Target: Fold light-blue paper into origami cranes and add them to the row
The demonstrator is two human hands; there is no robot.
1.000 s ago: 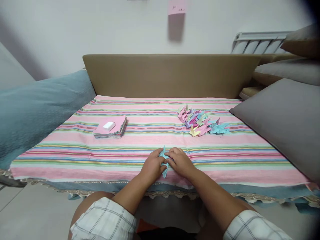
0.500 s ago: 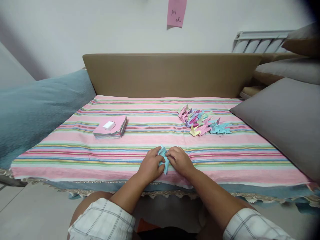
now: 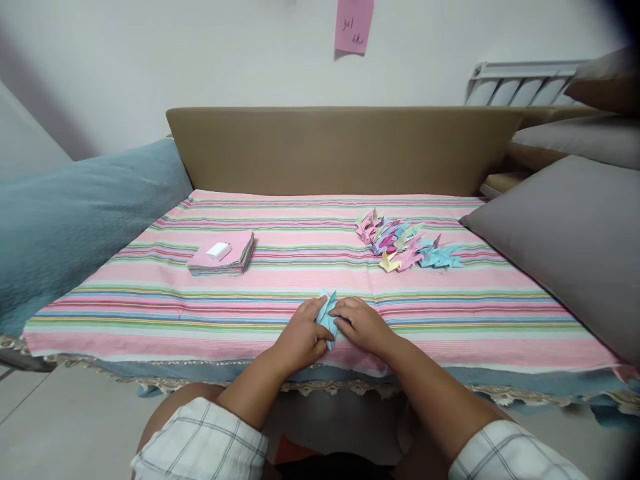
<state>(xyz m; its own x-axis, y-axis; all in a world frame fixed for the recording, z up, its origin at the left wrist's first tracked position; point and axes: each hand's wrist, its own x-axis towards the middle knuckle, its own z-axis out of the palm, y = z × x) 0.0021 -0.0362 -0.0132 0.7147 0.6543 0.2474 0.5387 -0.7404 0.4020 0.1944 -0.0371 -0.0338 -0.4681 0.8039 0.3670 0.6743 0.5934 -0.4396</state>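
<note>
A small folded piece of light-blue origami paper (image 3: 327,319) lies on the striped cloth (image 3: 280,273) near its front edge, between my two hands. My left hand (image 3: 303,335) grips the paper's left side, its thumb near the lower end and its fingers near the upper end. From the right, my right hand (image 3: 361,325) bends its fingertips onto the paper's right edge. Creases and pointed flaps show on the paper, partly covered by my fingers. Farther back to the right lies a cluster of folded paper cranes (image 3: 400,243) in several colours.
Left of centre sits a stack of square paper (image 3: 225,261), pink on top, with a small white block (image 3: 219,251) on it. Grey cushions (image 3: 565,233) border the right side, a blue-covered armrest (image 3: 90,213) the left. A brown backrest (image 3: 340,150) stands behind.
The blue paper's upper end now shows spread points where it looked flatter before. My right fingers have shifted slightly on its edge. The stack and cranes stay where they were.
</note>
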